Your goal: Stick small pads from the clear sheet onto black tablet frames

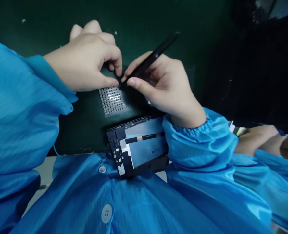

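From my remote post I'm extending the left arm (24, 110) and right arm (197, 146) inward. My left hand (90, 58) is showing its back, thumb (107, 81) reaching out straight, index finger (117, 58) curling down just beside it. My right hand (169, 87) is pinching pen-style between thumb and fingers, palm partly facing left.

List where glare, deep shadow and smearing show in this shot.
Head view: white glare near the middle of the gridded sheet; softer sheen on the right sleeve; green work surface dim, near-black toward the upper right; another person's arm smeared near the right edge; black pen-like tool's tip hard to pick out against the dark.
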{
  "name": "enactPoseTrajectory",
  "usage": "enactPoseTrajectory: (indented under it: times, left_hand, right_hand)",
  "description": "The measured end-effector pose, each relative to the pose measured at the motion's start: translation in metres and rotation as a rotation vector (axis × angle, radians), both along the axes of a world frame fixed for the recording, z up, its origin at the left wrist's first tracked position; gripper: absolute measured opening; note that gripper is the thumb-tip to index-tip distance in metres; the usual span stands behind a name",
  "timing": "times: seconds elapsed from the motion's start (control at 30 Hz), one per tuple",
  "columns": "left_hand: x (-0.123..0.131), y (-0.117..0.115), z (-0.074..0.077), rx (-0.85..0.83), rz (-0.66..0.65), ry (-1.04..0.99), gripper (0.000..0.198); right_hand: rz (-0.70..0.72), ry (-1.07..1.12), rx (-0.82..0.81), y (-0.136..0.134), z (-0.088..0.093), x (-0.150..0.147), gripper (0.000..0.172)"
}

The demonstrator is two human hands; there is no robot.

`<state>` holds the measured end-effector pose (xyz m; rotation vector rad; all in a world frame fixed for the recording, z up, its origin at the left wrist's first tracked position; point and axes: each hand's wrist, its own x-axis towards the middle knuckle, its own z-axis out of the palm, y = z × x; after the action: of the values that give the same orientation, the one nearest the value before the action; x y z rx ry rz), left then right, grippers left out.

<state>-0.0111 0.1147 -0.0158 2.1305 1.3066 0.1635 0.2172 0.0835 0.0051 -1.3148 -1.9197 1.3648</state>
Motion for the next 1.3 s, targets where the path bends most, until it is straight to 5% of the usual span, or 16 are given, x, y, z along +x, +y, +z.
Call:
enactPoseTrajectory:
  times: [0.2,0.5,0.6,0.73,0.83,0.93,1.07,1.3]
  left_hand:
    - [0.000,0.003,-0.004,0.040,-0.053,-0.023,0.042]
    - [0.002,0.003,0.001,-0.023,-0.010,-0.003,0.041]
    - [0.001,0.004,0.000,-0.016,-0.003,-0.005,0.037]
    - [-0.006,0.006,-0.011,0.015,-0.055,-0.092,0.037]
    - [-0.013,0.006,-0.018,0.056,-0.088,-0.176,0.052]
    - [-0.014,0.003,-0.016,0.041,-0.070,-0.152,0.078]
    - [-0.011,0.001,-0.011,0.041,-0.056,-0.109,0.088]
    - [-0.013,0.002,-0.015,0.073,-0.069,-0.124,0.078]
  right_hand:
    - [0.038,0.052,-0.084,0.005,-0.010,0.001,0.044]
    - [0.095,0.033,-0.047,0.011,-0.003,0.002,0.028]
    - [-0.100,0.182,-0.082,-0.023,0.001,0.008,0.025]
    - [-0.537,0.197,0.022,-0.106,-0.001,0.008,0.004]
    - [-0.722,0.207,0.165,-0.150,-0.016,-0.001,0.014]
    - [-0.659,0.191,0.334,-0.158,-0.032,-0.007,0.020]
    - [-0.578,0.159,0.426,-0.151,-0.040,-0.006,0.025]
    - [-0.365,-0.092,0.496,-0.143,-0.011,0.002,0.029]
